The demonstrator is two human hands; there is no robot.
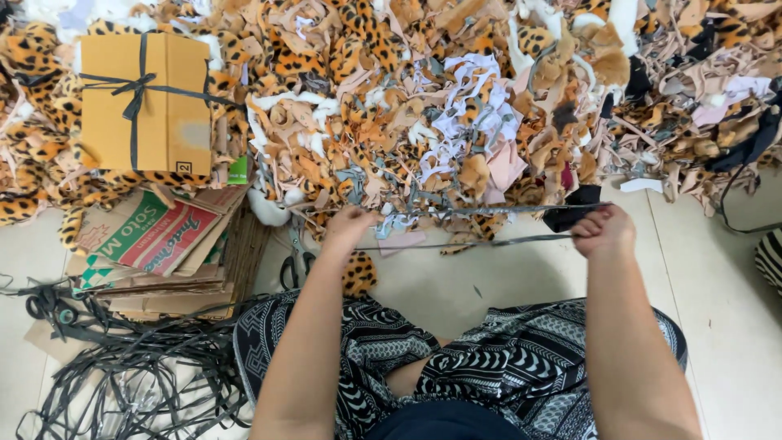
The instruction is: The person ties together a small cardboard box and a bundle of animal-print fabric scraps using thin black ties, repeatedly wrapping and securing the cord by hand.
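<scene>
Your patterned lap, with a thin dark strip (481, 241) stretched taut between both hands.

Your left hand (349, 225) pinches one end of the flat, narrow strip and your right hand (603, 231) is clenched on the other; a second strand above may be the same strip doubled. Beyond lies a ragged heap of fuzzy leopard-print scraps (423, 106). Pale smooth floor (717, 277) opens to your right; flattened cardboard (163, 244), a tied box (145, 102) and tangled black strips (122, 367) crowd your left.
</scene>
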